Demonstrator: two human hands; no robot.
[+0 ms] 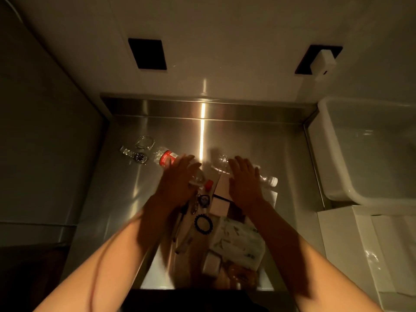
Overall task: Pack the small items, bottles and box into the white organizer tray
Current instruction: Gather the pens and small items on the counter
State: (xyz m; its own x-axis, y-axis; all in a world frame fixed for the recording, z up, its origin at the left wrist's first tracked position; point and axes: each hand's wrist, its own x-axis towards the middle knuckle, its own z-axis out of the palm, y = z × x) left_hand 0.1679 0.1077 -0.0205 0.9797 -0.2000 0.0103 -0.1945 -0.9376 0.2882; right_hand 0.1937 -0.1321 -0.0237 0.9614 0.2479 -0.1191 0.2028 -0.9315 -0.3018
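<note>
Clear plastic bottles lie under both hands on the steel counter.
Left hand (177,176) rests flat-fingered on the red-labelled clear bottle (167,159); right hand (244,179), fingers straight, covers the white-capped clear bottle (267,180), both long axes slanting far-left to near-right; white organizer tray (333,167) lies rightward, nearer the right hand.

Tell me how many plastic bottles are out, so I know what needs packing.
2. The red-label bottle lies under the left hand; the white-capped bottle lies under the right hand. Clutter nearer the person may hide more.
</note>
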